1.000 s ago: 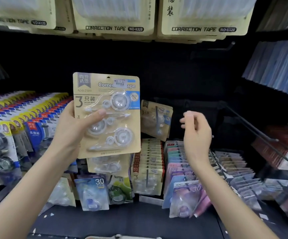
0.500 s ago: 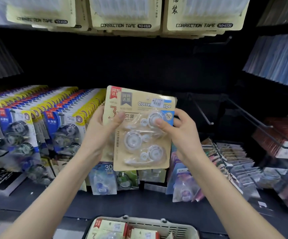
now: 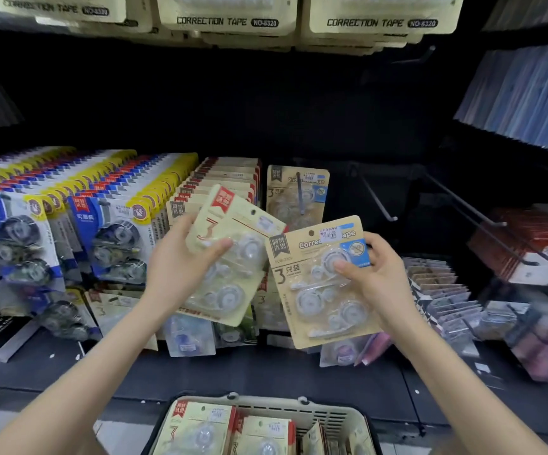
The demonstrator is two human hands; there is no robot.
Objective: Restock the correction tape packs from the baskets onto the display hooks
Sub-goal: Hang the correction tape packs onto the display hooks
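My left hand (image 3: 180, 261) grips a red-labelled correction tape pack (image 3: 233, 254), tilted, its thumb across the blister. My right hand (image 3: 374, 277) holds a blue-labelled correction tape pack (image 3: 318, 284) by its right edge, thumb on the front. The two packs are side by side in front of the display. Behind them one blue-labelled pack (image 3: 295, 192) hangs on a hook, next to a full row of red-labelled packs (image 3: 226, 178). Below, a beige basket (image 3: 331, 412) holds several more packs (image 3: 200, 428).
Rows of blue and yellow packs (image 3: 69, 198) fill the hooks at the left. Bare black hooks (image 3: 377, 201) stick out to the right of the hanging pack. Large correction tape cards (image 3: 233, 14) hang overhead. Red boxes (image 3: 528, 251) and small packs (image 3: 440, 284) sit at the right.
The packs I held together in both hands have been separated: the left hand keeps the red-labelled one, the right hand has drawn the blue-labelled one off to the right. The view has tilted down.
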